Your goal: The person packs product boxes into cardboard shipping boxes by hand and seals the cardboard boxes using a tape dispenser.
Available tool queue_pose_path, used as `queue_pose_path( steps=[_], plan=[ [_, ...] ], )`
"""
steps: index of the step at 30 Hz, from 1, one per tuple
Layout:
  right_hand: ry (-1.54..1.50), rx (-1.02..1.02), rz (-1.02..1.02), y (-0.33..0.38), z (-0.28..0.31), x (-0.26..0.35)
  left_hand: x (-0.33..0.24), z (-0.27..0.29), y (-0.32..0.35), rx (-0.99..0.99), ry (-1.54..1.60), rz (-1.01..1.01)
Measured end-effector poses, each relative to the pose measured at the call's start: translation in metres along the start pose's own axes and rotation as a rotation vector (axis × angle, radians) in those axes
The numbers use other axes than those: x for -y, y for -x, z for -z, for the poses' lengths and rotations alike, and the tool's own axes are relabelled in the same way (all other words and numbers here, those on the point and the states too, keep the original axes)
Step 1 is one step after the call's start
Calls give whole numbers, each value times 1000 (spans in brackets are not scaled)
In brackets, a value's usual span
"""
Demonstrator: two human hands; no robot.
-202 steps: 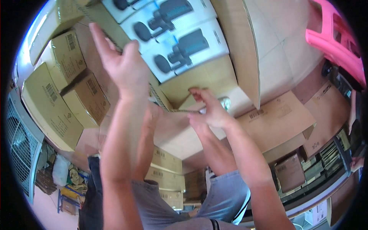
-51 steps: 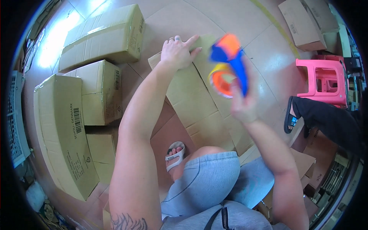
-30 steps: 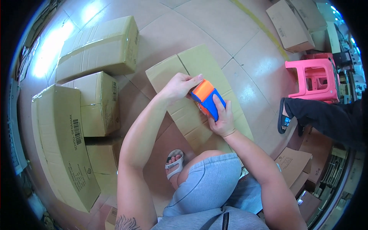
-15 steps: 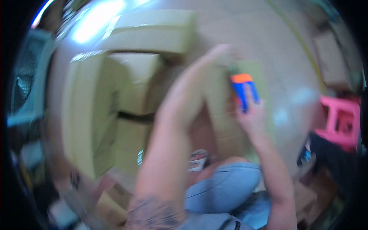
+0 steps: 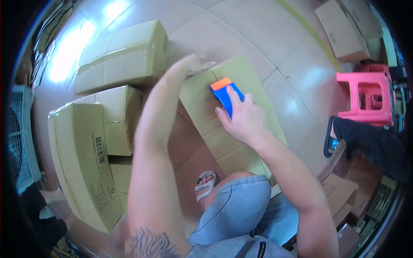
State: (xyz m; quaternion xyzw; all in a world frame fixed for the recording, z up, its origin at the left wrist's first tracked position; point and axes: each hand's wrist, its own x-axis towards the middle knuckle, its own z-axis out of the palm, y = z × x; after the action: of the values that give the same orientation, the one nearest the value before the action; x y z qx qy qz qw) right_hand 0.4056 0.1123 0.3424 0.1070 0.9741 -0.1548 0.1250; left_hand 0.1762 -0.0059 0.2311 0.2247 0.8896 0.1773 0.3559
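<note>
A long brown carton (image 5: 232,161) lies on the floor in front of my knees, its taped side facing up. My right hand (image 5: 245,116) is closed around a blue tape dispenser (image 5: 224,95) with an orange end, held over the carton's far half. Its index finger lies along the top of the tool. At the carton's far left corner is my left hand (image 5: 195,65), bent at the wrist. Its visible fingers stretch toward the right and hold nothing that shows; the others are hidden behind the hand.
Left stand several cartons, among them a tall printed one (image 5: 88,163) and a taped one (image 5: 122,53) behind. A pink stool (image 5: 365,96), another person's sandalled foot (image 5: 332,139) and more cartons (image 5: 342,32) are at right. Someone's blurred hand (image 5: 52,196) shows at lower left.
My view has shifted and sharpened. The carton now appears turned, its far end further left. My right hand still holds the tape dispenser, and my left hand remains near the carton's far end.
</note>
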Motion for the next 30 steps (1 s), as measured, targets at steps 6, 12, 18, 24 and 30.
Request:
queue_pose_path(
  steps=[6,12,18,24,30],
  plan=[
    [16,54,-11,-13,1,-9,-30,-22,-14,-187,259,-266],
    [-2,316,74,34,32,-43,-47,-16,11,-171,-62,-320],
    [21,303,-12,89,10,-76,-149,-80,75,-428,-599,-369],
    [-6,301,-23,165,7,-100,-149,-101,85,-352,-600,-438],
    [-50,291,-72,209,-2,-122,-213,-111,90,70,-407,-131]
  ],
)
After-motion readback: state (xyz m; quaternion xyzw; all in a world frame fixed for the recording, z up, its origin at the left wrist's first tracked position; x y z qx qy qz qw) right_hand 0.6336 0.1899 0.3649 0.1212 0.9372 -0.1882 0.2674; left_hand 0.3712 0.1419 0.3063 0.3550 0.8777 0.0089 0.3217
